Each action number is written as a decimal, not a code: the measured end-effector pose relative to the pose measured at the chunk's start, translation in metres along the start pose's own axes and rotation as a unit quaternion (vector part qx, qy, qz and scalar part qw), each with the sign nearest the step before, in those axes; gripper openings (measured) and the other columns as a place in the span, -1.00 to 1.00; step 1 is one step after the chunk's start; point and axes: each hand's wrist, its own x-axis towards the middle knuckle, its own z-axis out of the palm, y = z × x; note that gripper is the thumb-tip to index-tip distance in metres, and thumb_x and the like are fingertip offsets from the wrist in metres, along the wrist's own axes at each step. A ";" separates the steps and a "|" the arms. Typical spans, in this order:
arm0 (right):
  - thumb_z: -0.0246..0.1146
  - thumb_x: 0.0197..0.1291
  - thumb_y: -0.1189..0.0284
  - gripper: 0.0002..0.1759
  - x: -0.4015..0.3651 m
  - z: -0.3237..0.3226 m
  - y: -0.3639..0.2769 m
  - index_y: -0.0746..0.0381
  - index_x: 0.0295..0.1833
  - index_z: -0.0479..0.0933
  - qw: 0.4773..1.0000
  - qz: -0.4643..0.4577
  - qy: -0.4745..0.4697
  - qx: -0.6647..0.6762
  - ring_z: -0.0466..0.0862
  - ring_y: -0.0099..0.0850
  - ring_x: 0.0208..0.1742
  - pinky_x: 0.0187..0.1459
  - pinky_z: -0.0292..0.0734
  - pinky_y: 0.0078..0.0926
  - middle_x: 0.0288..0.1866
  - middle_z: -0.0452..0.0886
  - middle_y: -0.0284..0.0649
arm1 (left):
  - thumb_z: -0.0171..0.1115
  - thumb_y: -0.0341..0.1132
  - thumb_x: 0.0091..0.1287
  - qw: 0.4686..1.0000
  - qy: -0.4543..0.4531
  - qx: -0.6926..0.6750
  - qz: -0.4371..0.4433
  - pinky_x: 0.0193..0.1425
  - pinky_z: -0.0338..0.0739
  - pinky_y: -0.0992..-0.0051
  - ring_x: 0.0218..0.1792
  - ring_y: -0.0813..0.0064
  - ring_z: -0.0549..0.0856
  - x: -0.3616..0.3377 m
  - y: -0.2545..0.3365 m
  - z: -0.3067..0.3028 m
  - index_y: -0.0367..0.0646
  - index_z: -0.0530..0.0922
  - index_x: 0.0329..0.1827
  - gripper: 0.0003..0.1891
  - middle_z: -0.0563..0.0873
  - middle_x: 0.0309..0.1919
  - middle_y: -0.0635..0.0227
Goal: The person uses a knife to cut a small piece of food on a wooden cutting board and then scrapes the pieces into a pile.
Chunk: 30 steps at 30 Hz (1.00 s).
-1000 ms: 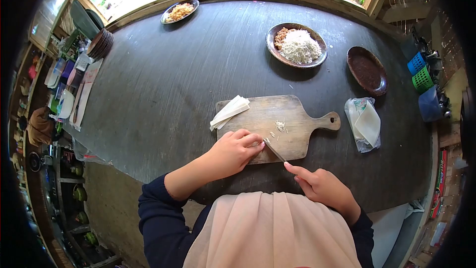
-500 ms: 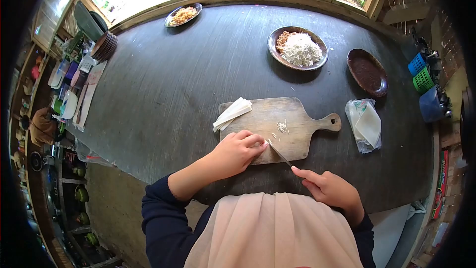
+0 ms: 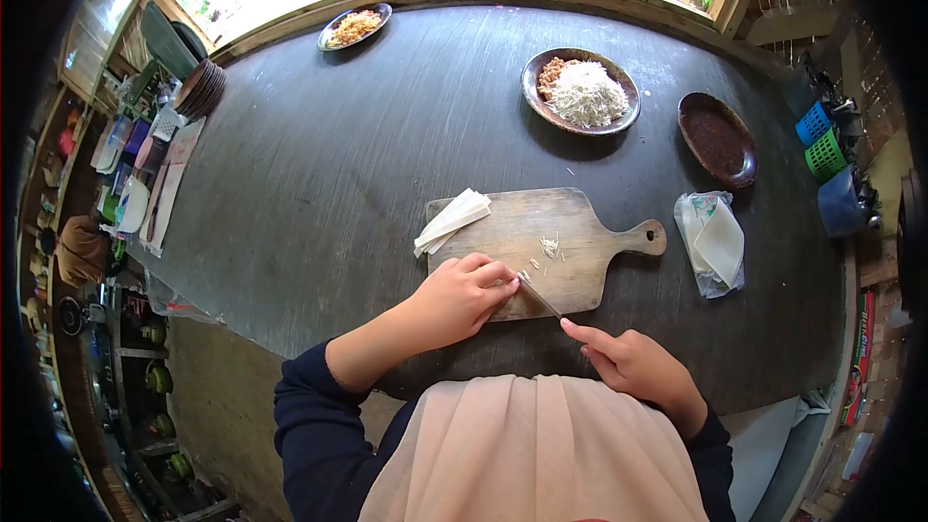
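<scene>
My left hand (image 3: 466, 298) is closed at the front left of the wooden cutting board (image 3: 556, 217), pressing down a white strip mostly hidden under its fingers. My right hand (image 3: 633, 365) grips a knife (image 3: 543, 300), whose blade tip meets the board right beside my left fingertips. A small heap of thin white shreds (image 3: 550, 247) lies on the middle of the board. Flat white strips (image 3: 454, 219) are stacked at its back left corner, partly over the edge.
At the back, a plate (image 3: 626, 119) holds white shreds and brown pieces; a smaller plate (image 3: 324, 43) of orange-brown food stands far left. On the right lie a brown oval dish (image 3: 717, 140) and white sheets (image 3: 720, 244) in plastic. Stacked brown dishes (image 3: 201, 89) stand left.
The knife and my right hand have shifted slightly left, toward my left fingertips. My left hand stays in place on the board.
</scene>
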 end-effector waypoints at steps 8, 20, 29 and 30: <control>0.20 0.39 0.46 -0.44 0.001 -0.002 0.000 -0.06 0.48 0.36 1.000 0.012 -0.015 0.024 0.57 -0.02 -0.63 -0.47 0.50 -0.15 -0.63 0.52 0.02 | 0.34 -0.44 0.23 1.000 0.002 0.011 0.000 0.14 0.58 0.31 0.10 0.29 0.60 0.000 0.000 0.001 -0.13 0.63 0.19 -0.58 0.63 0.10 0.39; 0.16 0.42 0.44 -0.45 0.003 -0.001 0.000 -0.06 0.49 0.34 0.999 0.023 -0.023 0.002 0.54 -0.02 -0.63 -0.46 0.46 -0.15 -0.62 0.52 0.01 | 0.34 -0.45 0.20 1.000 0.000 0.015 0.001 0.15 0.58 0.31 0.10 0.29 0.60 0.000 0.000 0.001 -0.14 0.63 0.21 -0.55 0.64 0.10 0.39; 0.17 0.41 0.42 -0.43 -0.003 -0.008 0.002 -0.12 0.49 0.34 0.998 0.031 -0.048 0.018 0.58 0.00 -0.60 -0.45 0.50 -0.13 -0.60 0.55 0.02 | 0.34 -0.45 0.19 1.000 -0.010 0.003 -0.005 0.18 0.57 0.29 0.11 0.26 0.60 0.000 0.000 0.000 -0.12 0.61 0.25 -0.52 0.64 0.12 0.37; 0.18 0.41 0.43 -0.43 -0.002 -0.008 0.001 -0.12 0.49 0.34 0.998 0.036 -0.046 0.015 0.58 0.00 -0.60 -0.45 0.50 -0.13 -0.60 0.55 0.01 | 0.34 -0.45 0.19 1.000 -0.011 0.003 -0.006 0.18 0.57 0.29 0.11 0.26 0.60 0.000 0.000 0.000 -0.12 0.61 0.25 -0.52 0.64 0.12 0.37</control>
